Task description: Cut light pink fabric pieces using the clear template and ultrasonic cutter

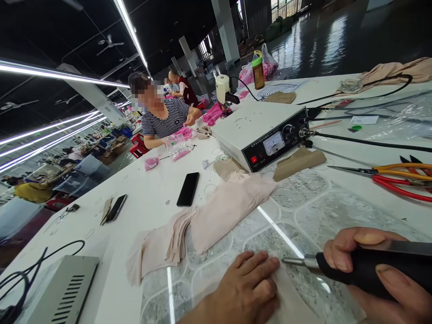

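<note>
Left hand: here it is, the left hand point(248, 285) palm down, fingers together and slightly bent, pressing on the cloth but gripping nothing.
Right hand: the right hand point(394, 285) is wrapped round the black tool point(366, 265), fingers on one side of the handle.
Tip: the metal tip point(293, 261) points at the left fingertips, just beside them; whether it touches the cloth, I can't tell.
Cloth: the pale cloth point(293, 297) lies on the grey tile mat point(313, 216), partly under that left hand.
Pile: a fanned pile point(168, 247) and a larger piece point(232, 204) sit beyond, across the mat's edge.
Box: the white box point(263, 130) stands behind, dial facing us.
Pliers: orange and red pliers point(401, 171) rest over on the right.
Phone: a black phone point(188, 189) lies beyond the pile.
Across the table: a co-worker in a striped shirt point(165, 119) sits by pink bundles point(184, 133).
</note>
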Motion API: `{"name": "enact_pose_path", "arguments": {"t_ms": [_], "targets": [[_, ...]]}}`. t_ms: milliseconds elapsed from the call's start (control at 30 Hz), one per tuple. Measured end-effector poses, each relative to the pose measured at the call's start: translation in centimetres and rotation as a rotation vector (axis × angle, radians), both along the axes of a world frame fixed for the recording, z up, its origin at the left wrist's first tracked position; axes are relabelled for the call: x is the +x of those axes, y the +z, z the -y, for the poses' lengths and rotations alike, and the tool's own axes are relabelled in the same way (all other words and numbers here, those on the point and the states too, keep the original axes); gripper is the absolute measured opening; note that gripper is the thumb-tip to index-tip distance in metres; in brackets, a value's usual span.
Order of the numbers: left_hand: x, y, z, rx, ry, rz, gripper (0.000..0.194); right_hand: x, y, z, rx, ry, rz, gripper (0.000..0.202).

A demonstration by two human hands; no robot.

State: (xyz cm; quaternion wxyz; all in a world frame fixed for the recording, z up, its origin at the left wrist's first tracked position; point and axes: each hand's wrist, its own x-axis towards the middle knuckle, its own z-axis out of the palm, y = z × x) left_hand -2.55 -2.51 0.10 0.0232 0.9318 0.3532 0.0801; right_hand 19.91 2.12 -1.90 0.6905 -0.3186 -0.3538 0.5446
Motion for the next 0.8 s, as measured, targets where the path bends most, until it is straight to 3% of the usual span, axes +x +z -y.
{"name": "enact_pose_path", "arguments": {"t_ms": [167, 333, 600, 800], "targets": [[0.0, -0.7, 0.2, -0.019, 0.035, 0.050, 0.020, -0.3, -0.9, -0.3, 0.028, 0.005, -0.039, 0.017], [-0.1, -1.5, 0.2, -0.033, 0.030, 0.082, 0.020, -0.5, -0.4, -1.0, -0.098, -0.024, -0.015, 0.028], [-0.1, -1.5, 0.2, -0.037, 0.035, 0.106, 0.021, -0.1, -0.5, -2.1, -0.156, -0.040, -0.045, 0.037], [0.0, -1.2, 0.3, -0.056, 0.039, 0.094, 0.023, 0.7, -2.1, -1.7, -0.030, -0.012, 0.039, 0.024]]}}
